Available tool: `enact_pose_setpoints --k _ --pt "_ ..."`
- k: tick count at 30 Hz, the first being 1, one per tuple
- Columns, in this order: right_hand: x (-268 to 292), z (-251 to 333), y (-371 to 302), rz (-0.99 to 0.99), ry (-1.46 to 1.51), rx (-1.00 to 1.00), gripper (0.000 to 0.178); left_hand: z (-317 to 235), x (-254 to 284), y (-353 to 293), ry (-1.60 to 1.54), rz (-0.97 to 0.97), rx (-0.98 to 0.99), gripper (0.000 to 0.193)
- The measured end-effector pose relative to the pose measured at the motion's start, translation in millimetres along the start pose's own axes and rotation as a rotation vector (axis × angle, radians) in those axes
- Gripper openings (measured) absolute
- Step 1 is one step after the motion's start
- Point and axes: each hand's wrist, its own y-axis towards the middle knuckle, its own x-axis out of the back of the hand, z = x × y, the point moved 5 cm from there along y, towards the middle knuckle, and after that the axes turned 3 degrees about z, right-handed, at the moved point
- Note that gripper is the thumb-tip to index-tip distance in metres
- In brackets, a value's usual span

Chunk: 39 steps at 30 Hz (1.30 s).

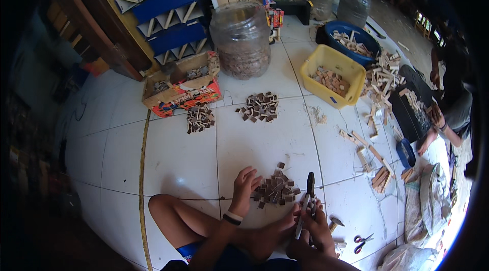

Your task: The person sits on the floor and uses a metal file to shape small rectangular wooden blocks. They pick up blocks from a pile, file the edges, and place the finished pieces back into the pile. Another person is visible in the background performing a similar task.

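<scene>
My left hand (245, 188), with a banded wrist, is held beside a loose pile of small dark brown square pieces (276, 189) on the floor. Its fingers are apart and I see nothing held in them. My right hand (317, 224) is closed around a plier-like hand tool (308, 194) with a dark head and metal handles. The tool points up and away from me, just right of the pile. Whether anything sits in its jaws is too small to tell. My bare feet and bent leg are close to both hands.
A hammer (335, 223) and scissors (362, 243) lie to my right. Further off are two more piles (259, 107), a cardboard box (181, 90), a clear plastic drum (239, 42), a yellow tub (331, 62), a blue basin (352, 42) and wood strips (379, 80). Another person (451, 113) sits at right.
</scene>
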Motion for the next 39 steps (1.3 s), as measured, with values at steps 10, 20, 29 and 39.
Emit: enact_pose_setpoints --k 10,20,29,39 --pt "-2.7 61.1 -19.3 0.0 0.099 -0.04 0.053 34.2 18.1 -10.9 1.166 -0.186 -0.691 0.056" --pt "23.4 -61.6 51.4 -0.102 -1.039 0.12 0.084 -21.7 56.3 95.6 1.209 -0.13 -0.766 0.044" --pt "22.1 -84.1 60.3 0.14 -0.66 0.149 0.093 -142.1 61.6 249.9 1.65 0.092 -0.51 0.065" --pt "21.1 -81.7 60.0 0.058 -0.348 -0.028 0.103 -145.9 60.6 357.7 1.777 -0.148 -0.262 0.086"
